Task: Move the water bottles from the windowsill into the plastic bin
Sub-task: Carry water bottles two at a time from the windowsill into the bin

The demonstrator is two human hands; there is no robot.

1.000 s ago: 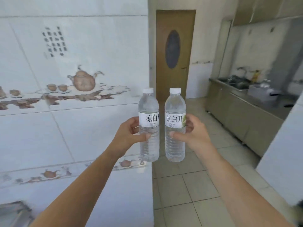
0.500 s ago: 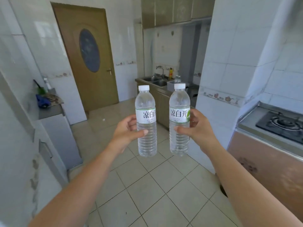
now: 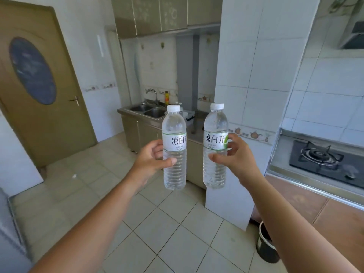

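A tiled kitchen is seen from above the outstretched arms. The brown door (image 3: 37,85) is at the left, the tiled pillar (image 3: 252,85) rises right of centre, and the tabletop (image 3: 307,174) carrying the gas hob (image 3: 323,158) runs along the right edge. Beyond the hands, the sink unit (image 3: 149,112) stands against the far wall, and a dark bucket (image 3: 266,247) sits on the floor at the foot of the pillar.

Two clear water bottles are carried in front of the chest. The left bottle (image 3: 174,148) is gripped by the left hand (image 3: 151,158), with the thumb laid across its ribbed front below the label and the fingers curled behind. The right bottle (image 3: 215,146) is gripped by the right hand (image 3: 234,156) in the same way, the thumb below the label and the fingers wrapped round the far side. Both bottles are held upright, caps on and uppermost, long axes vertical, side by side but apart.

The plastic bin cannot be placed with certainty, so neither its direction nor the nearer hand can be judged. A pale, box-like object (image 3: 190,116) is glimpsed on the far counter between the bottles; it is mostly hidden by them, and whether it is the bin cannot be told. The windowsill is out of view. The bucket is cut off by the right forearm.
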